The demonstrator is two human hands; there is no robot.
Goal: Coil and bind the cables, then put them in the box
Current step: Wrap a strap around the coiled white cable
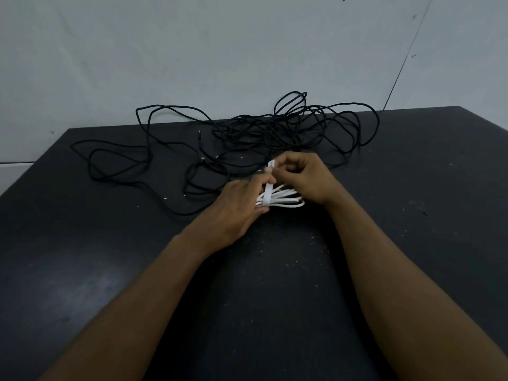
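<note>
While the pale wall [220, 50] fills everything beyond the white cable coil [288, 200], the dark tabletop [261, 298] spreads beneath that coil and out to every side of it, dusted with small light specks. Just past the coil lies the black cable [288, 127], a loose, unbound tangle whose loops sprawl well to the coil's left and right, a few of them rising against the wall. Two bare forearms reach in from the near side of the coil and meet over it.

On the coil's left end sits the left hand [236, 213], gripping the bundle, its fingers curled over the strands and hiding that end. Above the coil's right half is the right hand [305, 180], whose curled fingers and thumb pinch the free end of a white strap [268, 192].

The coil itself is a flat bunch of several white loops, held low over the tabletop; whether it touches the surface cannot be told. The strap wraps around the coil's middle and runs upward from it to the pinching fingertips.
</note>
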